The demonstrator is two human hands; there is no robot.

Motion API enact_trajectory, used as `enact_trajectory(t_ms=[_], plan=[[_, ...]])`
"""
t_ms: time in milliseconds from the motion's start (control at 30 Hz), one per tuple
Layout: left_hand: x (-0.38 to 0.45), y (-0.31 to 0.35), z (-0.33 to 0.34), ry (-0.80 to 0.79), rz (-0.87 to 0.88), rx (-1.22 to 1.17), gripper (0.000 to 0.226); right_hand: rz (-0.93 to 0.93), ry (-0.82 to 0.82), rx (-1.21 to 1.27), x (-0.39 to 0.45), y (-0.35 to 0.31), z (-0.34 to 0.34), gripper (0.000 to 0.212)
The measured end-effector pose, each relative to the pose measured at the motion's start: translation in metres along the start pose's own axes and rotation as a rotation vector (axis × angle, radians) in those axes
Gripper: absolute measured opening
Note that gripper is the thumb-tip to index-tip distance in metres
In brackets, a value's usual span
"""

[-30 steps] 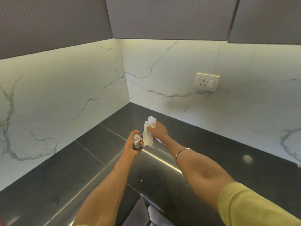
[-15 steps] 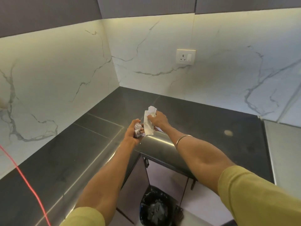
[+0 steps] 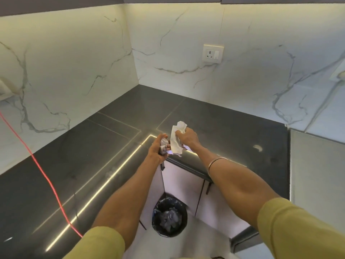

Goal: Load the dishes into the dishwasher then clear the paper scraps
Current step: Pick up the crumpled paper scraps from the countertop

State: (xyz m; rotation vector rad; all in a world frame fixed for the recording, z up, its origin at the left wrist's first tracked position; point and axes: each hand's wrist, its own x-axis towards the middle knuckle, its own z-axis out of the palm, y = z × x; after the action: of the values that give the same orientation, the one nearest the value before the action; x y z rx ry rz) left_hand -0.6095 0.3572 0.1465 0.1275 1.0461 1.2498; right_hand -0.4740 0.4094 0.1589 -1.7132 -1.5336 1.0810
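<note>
White paper strip (image 3: 176, 142) pinched in my right hand (image 3: 187, 138), fingers curled round its upper part, lower end hanging loose. My left hand (image 3: 157, 151) closed round crumpled scraps (image 3: 164, 147), just beside strip. Both hands held over inner corner edge of black worktop (image 3: 78, 161). Bin (image 3: 169, 216) with black liner on floor below, paper wads inside. Red cable (image 3: 40, 166) crosses worktop's left part. Socket (image 3: 213, 53) on marble wall.

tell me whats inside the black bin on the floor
The bin has a black liner and holds a heap of crumpled grey-looking scraps. Whatever lies beneath that heap, and the bin's bottom, is covered and cannot be seen.
</note>
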Motion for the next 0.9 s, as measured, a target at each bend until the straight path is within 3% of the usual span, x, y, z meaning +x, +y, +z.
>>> enact_trajectory(t_ms=[233,333,467,900], plan=[[-0.008,-0.032,0.004,0.056,0.032,-0.076,0.033,-0.014,-0.084,-0.056,-0.009,0.021,-0.016,0.039],[-0.014,-0.044,0.005,0.069,0.013,-0.084,0.017,0.013,-0.145,-0.015,-0.008,0.032,-0.017,0.035],[-0.024,-0.059,-0.005,0.117,0.04,-0.158,0.018,-0.011,-0.189,-0.073,-0.015,0.046,-0.013,0.042],[-0.023,-0.098,-0.068,0.263,-0.041,-0.18,0.021,0.031,-0.374,-0.13,-0.032,0.084,0.044,0.042]])
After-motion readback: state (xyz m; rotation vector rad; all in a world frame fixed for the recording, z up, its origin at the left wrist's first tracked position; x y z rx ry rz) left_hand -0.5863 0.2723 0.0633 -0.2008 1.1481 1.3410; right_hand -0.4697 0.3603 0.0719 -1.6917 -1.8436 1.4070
